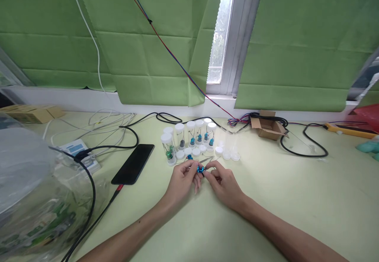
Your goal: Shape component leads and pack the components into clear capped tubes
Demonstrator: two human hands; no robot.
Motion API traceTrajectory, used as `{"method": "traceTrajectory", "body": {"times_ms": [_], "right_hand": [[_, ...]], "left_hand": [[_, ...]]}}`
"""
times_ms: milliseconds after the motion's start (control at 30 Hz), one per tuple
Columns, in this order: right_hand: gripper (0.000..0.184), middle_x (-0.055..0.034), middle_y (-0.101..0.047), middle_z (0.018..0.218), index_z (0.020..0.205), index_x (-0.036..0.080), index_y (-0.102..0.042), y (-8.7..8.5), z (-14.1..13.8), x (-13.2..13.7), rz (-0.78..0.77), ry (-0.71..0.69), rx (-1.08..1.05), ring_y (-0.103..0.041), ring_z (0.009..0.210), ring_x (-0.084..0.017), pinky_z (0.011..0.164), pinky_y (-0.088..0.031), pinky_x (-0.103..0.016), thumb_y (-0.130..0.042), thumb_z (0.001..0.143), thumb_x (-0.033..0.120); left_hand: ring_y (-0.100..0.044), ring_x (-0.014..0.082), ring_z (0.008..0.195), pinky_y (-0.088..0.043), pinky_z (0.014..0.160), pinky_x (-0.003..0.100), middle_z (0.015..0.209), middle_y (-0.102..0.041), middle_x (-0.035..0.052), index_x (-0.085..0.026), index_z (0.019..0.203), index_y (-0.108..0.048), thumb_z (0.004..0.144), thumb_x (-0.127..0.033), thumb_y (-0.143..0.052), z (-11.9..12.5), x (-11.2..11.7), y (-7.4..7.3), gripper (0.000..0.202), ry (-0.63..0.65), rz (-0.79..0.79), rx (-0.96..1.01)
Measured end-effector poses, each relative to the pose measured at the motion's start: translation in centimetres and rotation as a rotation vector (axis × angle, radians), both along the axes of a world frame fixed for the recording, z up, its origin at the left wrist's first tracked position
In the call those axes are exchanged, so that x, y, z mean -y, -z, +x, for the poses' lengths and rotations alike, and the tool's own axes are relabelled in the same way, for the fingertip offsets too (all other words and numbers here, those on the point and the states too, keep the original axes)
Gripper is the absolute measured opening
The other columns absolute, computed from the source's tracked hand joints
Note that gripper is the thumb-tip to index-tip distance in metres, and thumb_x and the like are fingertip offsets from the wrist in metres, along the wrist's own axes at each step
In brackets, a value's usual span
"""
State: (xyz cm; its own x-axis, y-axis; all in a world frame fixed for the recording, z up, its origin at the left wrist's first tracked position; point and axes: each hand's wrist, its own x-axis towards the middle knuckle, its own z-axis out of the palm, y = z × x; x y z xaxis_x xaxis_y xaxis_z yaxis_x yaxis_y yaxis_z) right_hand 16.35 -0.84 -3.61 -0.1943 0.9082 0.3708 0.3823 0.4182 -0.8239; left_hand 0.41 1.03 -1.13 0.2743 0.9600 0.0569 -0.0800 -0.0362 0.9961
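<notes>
Holding small blue part (200, 169) over desk (296, 203), nr capped tubes (191, 131): L hand (184, 176) grip clamped on its L side, R hand (225, 181) grip pinched together at its R end, prob. for fine control. Tubes stand clustered just beyond, prob. for easy reach.

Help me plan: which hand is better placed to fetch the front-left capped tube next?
Likely the left hand: although holding the blue part, it's nearer the capped tube than the right hand.
</notes>
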Motion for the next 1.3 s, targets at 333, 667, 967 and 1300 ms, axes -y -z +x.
{"method": "traceTrajectory", "body": {"times_ms": [333,667,967,1300], "right_hand": [[0.025,0.0087,-0.036,0.05,0.081,0.019,-0.052,-0.08,0.08,0.01,-0.008,0.002,0.003,-0.026,0.048,-0.01,0.049,-0.024,-0.024,-0.043,0.097,0.037],[0.04,0.0035,-0.046,0.056,0.065,0.019,-0.049,0.35,0.08,-0.32,0.063,0.047,0.069,-0.035,0.051,-0.011,0.053,-0.032,-0.025,-0.036,0.099,0.035],[0.037,0.006,-0.038,0.052,0.071,0.019,-0.053,0.21,0.09,-0.18,0.048,0.094,0.033,-0.031,0.048,-0.01,0.051,-0.028,-0.024,-0.038,0.099,0.037],[0.018,0.0106,-0.031,0.05,0.091,0.018,-0.053,0.1,0.04,-0.01,0.001,0.017,0.005,-0.027,0.046,-0.009,0.047,-0.022,-0.023,-0.046,0.095,0.034]], "left_hand": [[-0.051,0.0104,0.038,-0.041,0.039,0.022,0.053,-0.056,-0.0021,-0.014,0.082,-0.064,0.087,-0.047,-0.058,0.11,0.2,0.0,0.034,0.026,-0.013,-0.004],[-0.052,0.0105,0.04,-0.041,0.042,0.022,0.057,-0.057,-0.0023,-0.016,0.077,-0.061,0.088,-0.047,-0.056,0.14,0.54,-0.36,0.033,0.068,0.017,-0.028],[-0.052,0.0102,0.039,-0.042,0.04,0.022,0.057,-0.057,-0.0014,-0.015,0.08,-0.062,0.089,-0.046,-0.056,0.17,0.29,-0.13,0.033,0.049,-0.003,-0.013],[-0.051,0.0099,0.039,-0.042,0.039,0.021,0.054,-0.056,-0.0017,-0.013,0.083,-0.063,0.089,-0.045,-0.056,0.19,-0.06,0.14,0.033,0.013,-0.017,0.012]]}}
